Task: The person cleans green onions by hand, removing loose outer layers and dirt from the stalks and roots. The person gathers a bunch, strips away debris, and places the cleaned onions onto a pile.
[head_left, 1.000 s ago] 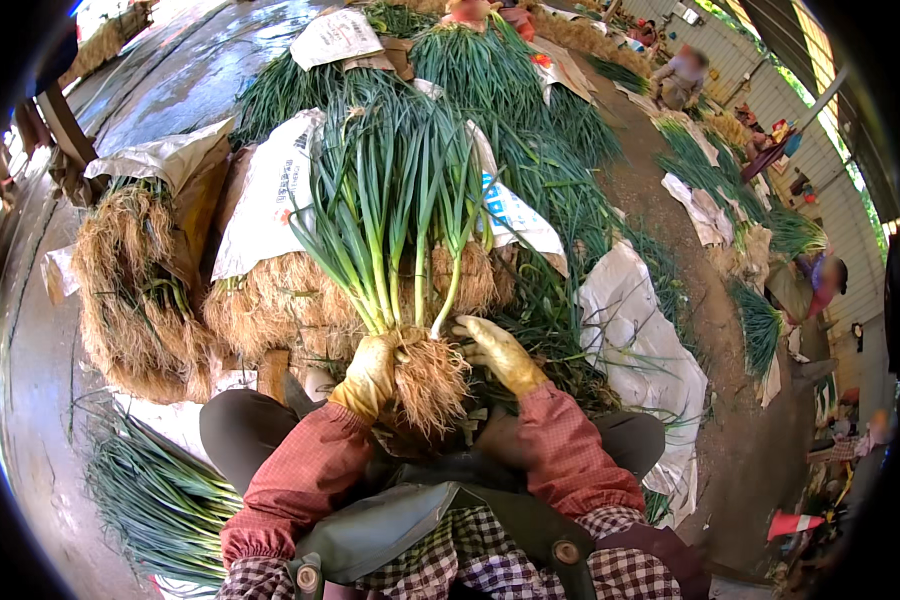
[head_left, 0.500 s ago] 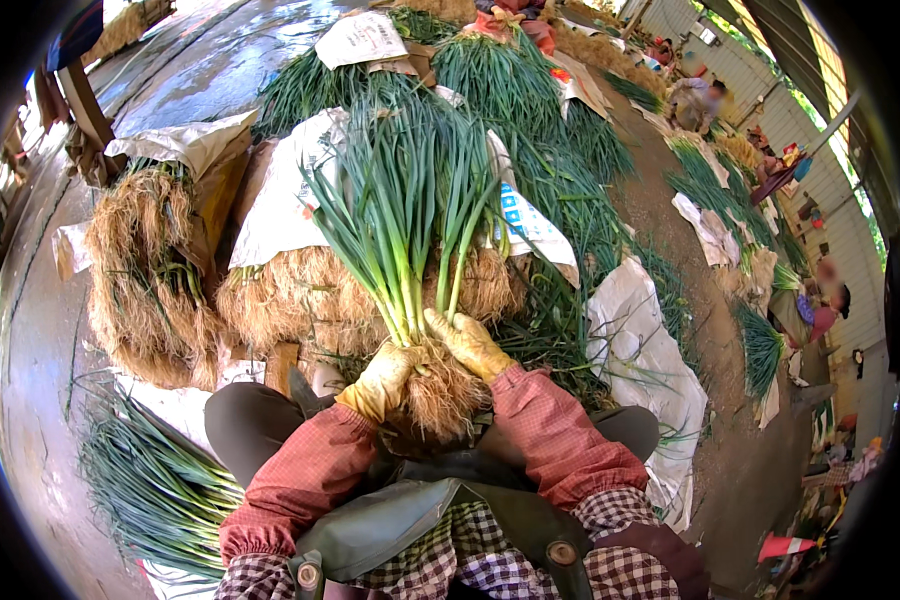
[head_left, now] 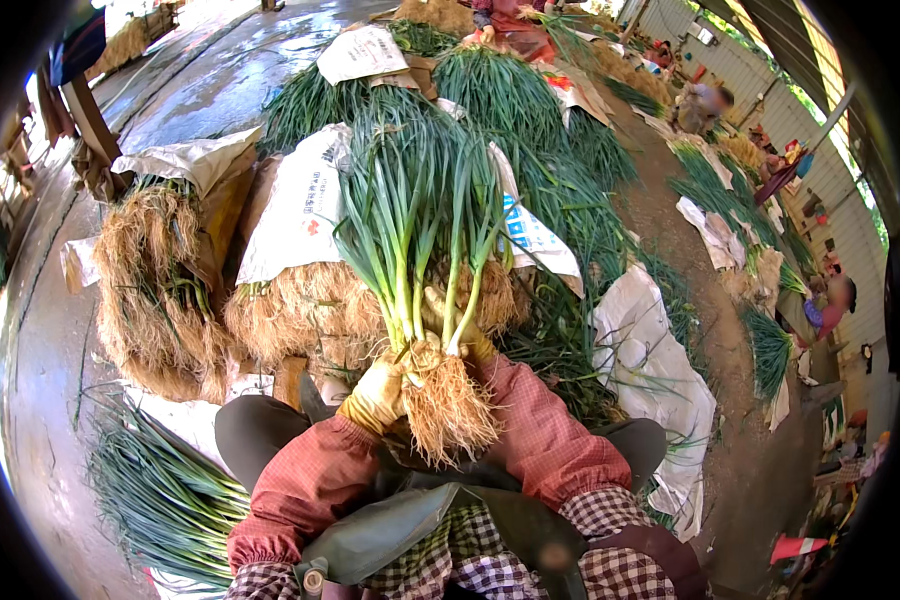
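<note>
From the head view, both gloved hands meet at the centre of the frame around one upright bunch of green onions (head_left: 422, 230). The left hand (head_left: 375, 395), in a yellow glove, wraps its grip closed on the stalks just above the roots. The right hand (head_left: 460, 330) closes on the same stalks from the other side, partly hidden behind them. The tangled root clump (head_left: 448, 405) hangs just below the hands, over the lap. Behind, at centre left, bundled onions lie under a white sack (head_left: 300, 205). Loose green onions (head_left: 160, 490) lie at lower left.
</note>
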The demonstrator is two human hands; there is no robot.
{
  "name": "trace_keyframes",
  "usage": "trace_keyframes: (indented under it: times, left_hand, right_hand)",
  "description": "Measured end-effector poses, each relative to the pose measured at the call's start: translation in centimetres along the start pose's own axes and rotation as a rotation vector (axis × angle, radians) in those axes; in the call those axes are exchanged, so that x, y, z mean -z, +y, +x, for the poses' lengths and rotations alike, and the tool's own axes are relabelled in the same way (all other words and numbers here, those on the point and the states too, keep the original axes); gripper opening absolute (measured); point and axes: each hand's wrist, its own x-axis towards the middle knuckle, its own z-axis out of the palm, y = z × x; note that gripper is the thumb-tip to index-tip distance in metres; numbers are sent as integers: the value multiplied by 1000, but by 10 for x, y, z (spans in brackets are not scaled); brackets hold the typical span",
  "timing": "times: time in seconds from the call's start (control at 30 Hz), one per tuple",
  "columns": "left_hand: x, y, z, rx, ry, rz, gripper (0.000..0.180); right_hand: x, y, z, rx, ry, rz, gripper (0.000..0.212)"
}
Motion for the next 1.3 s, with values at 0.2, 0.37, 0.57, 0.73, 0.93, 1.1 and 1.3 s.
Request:
trace_keyframes:
  times: [0.2, 0.37, 0.57, 0.73, 0.93, 1.1, 1.3]
  left_hand:
    - [8, 8, -11, 36, 131, -2, 35]
    - [-6, 4, -1, 192, 168, 21, 19]
    - [-54, 34, -8, -61, -72, -115, 50]
    - [-68, 53, -19, -141, -10, -127, 43]
    - [-26, 1, 8, 173, 445, 236, 21]
    - [-37, -4, 11, 256, 330, 246, 30]
    - [-16, 3, 12, 276, 119, -38, 44]
  right_hand:
    - [-51, -81, -29, -372, -101, 171, 67]
    - [-5, -53, -69, -476, 122, -296, 20]
    - [94, 3, -191, -967, -227, -1489, 29]
    - [76, -54, -173, -1165, -87, -1047, 38]
    - [-10, -94, -49, -370, 79, -67, 38]
    - [-7, -81, -18, -240, -50, -740, 25]
    - [-23, -76, -20, -569, 61, 454, 37]
